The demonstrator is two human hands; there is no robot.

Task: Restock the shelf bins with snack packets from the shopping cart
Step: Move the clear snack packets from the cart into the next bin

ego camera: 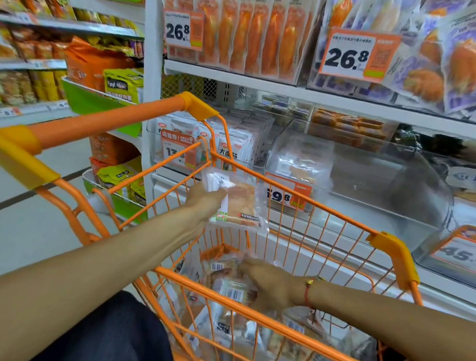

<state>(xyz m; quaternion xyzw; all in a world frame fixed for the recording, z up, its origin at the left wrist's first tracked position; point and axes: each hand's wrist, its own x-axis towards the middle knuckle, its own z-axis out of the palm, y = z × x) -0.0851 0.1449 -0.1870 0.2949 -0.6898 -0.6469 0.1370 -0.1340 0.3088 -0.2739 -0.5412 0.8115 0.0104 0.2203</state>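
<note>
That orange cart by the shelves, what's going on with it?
A person is unloading an orange wire shopping cart parked against snack shelves. The left hand holds a clear packet with a pale orange snack raised above the cart. The right hand reaches down onto the loose packets in the basket. The clear plastic shelf bin ahead looks mostly empty.

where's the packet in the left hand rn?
Head view, centre frame: the left hand holds the clear snack packet above the orange cart's far rim, in front of the clear shelf bin with the orange price tag.
</note>
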